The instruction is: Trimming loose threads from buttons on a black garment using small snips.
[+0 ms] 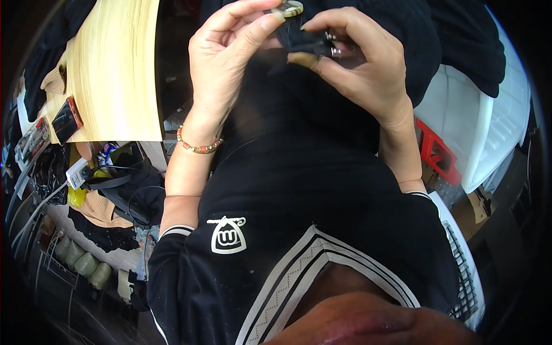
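At the top edge of the head view, my left hand (230, 43) pinches a round cream-and-brown button (292, 8) between thumb and fingers. Dark cloth or thread hangs just below the button. Close beside it on the right, my right hand (368, 63) is closed round a small black tool (313, 48) with shiny metal bits, blurred; its exact kind is not clear. A yellowish-brown covering or stain shows on the right thumb tip. Black fabric (466, 34) lies beyond my hands and over to the right.
A pale wooden tabletop (123, 69) stands on the left, with a phone (68, 119) near its edge. Below it are bags, cables and a white power plug block (77, 173). On the right are a white plastic bin (460, 109) and a red plastic piece (436, 152).
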Demonstrator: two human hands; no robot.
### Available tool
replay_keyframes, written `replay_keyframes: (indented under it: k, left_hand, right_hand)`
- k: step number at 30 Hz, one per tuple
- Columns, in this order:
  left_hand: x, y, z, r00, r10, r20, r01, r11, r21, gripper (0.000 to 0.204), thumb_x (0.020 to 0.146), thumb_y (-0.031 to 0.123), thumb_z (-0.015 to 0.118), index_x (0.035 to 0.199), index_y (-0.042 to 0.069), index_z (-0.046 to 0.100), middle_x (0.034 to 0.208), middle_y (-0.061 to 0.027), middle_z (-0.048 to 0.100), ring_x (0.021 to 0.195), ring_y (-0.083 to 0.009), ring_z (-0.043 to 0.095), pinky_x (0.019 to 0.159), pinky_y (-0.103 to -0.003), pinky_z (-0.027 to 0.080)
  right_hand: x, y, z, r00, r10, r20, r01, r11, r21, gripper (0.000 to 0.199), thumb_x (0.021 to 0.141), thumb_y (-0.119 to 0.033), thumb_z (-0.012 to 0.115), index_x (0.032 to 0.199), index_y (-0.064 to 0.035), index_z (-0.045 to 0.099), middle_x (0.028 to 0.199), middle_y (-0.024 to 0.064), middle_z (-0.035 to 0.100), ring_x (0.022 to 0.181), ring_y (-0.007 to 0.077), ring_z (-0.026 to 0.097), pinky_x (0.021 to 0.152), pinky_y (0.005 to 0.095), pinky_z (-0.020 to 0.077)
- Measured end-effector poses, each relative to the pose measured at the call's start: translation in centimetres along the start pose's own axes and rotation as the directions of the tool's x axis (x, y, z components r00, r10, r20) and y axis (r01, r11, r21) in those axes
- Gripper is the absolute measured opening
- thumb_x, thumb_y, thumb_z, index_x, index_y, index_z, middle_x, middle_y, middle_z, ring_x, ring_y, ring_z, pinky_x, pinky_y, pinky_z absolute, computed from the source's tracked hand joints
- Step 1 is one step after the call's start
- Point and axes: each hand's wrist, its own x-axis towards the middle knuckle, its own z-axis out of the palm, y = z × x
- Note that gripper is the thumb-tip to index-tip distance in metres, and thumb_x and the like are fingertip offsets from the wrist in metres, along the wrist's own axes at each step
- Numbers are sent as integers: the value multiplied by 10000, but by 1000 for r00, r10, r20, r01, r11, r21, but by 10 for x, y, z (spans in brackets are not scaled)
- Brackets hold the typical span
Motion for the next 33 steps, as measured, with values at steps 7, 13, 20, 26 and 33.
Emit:
replay_keyframes:
  k: [7, 13, 20, 26, 33]
  left_hand:
    - [5, 28, 9, 964, -258, 68, 254, 965, 68, 368, 905, 2, 680, 1266, -34, 622, 1044, -67, 697, 904, -105, 661, 791, -215, 542]
    - [32, -16, -12, 766, 384, 515, -107, 867, -487, 304, 909, 20, 682, 1207, -38, 671, 987, -69, 701, 843, -108, 662, 778, -212, 536]
    - [4, 11, -10, 989, -138, 50, 119, 955, 270, 183, 936, 119, 699, 1101, 52, 740, 925, 1, 724, 720, 10, 562, 635, -113, 440]
    - [-3, 3, -3, 994, -100, -33, 98, 994, -41, 175, 949, 126, 684, 1089, 30, 724, 959, -31, 730, 748, -25, 631, 684, -149, 521]
    - [-7, 7, -3, 996, 48, 69, -47, 999, -12, 186, 919, 141, 726, 1075, 43, 749, 962, -32, 742, 748, -38, 634, 693, -167, 510]
  right_hand:
    - [4, 1, 4, 938, -348, -2, 320, 865, -388, 155, 753, -157, 761, 887, -125, 689, 726, -16, 650, 586, 133, 640, 521, 241, 505]
    - [3, -7, 3, 904, -422, 62, 403, 798, -449, 110, 791, -181, 722, 896, -154, 698, 740, -34, 631, 608, 115, 631, 511, 232, 496]
    - [2, -13, 1, 899, -431, 73, 419, 802, -427, 160, 780, -158, 715, 941, -155, 716, 763, -29, 638, 625, 122, 631, 506, 238, 490]
    - [2, -15, 10, 958, -285, 38, 280, 895, -347, 179, 733, -116, 742, 908, -134, 711, 725, -6, 619, 612, 139, 631, 521, 253, 502]
    - [7, -17, -17, 991, 70, 116, -102, 950, 294, 256, 743, -51, 831, 973, -30, 720, 753, -14, 648, 649, 30, 580, 540, 171, 394]
